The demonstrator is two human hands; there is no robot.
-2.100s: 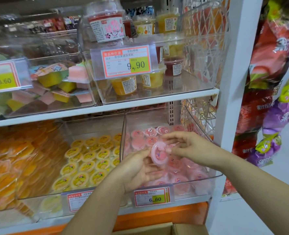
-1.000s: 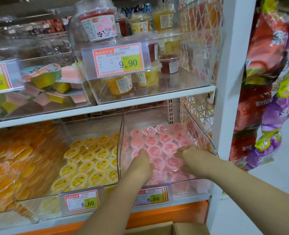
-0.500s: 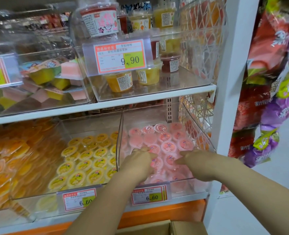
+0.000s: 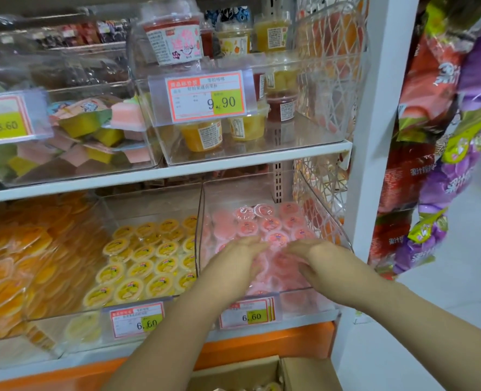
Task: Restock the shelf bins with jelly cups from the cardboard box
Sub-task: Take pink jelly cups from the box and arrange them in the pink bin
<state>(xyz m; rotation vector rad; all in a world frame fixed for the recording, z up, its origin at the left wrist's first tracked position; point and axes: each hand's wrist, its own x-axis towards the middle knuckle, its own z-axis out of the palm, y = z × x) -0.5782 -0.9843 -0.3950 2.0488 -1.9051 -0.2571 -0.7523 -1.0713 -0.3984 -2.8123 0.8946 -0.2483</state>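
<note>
Jelly cups (image 4: 271,224), pink, lie packed lid-up in the clear shelf bin (image 4: 330,221) at the right end of the lower shelf. Back rows are plain to see; front rows are covered by both hands and smeared by blur.

Left hand (image 4: 233,266) is inside the bin, back to the camera, fingers fairly straight and lying on the cups, gripping nothing that shows. Its fingertips are hidden under the palm edge.

Right hand (image 4: 329,263) is just beside it, fingers (image 4: 307,270) splayed loosely down onto the cups, blurred, not closed round any cup as far as can be seen. The two hands are close together but apart.

Price tag (image 4: 246,313) on the bin front reads 6.60; its small print is unreadable.

Cardboard box (image 4: 304,371) is cut off by the bottom edge, only the rim and a flap in view, contents barely visible.

Yellow cups (image 4: 140,269) fill the neighbouring bin. Hanging snack bags (image 4: 445,179) at right are cropped.
</note>
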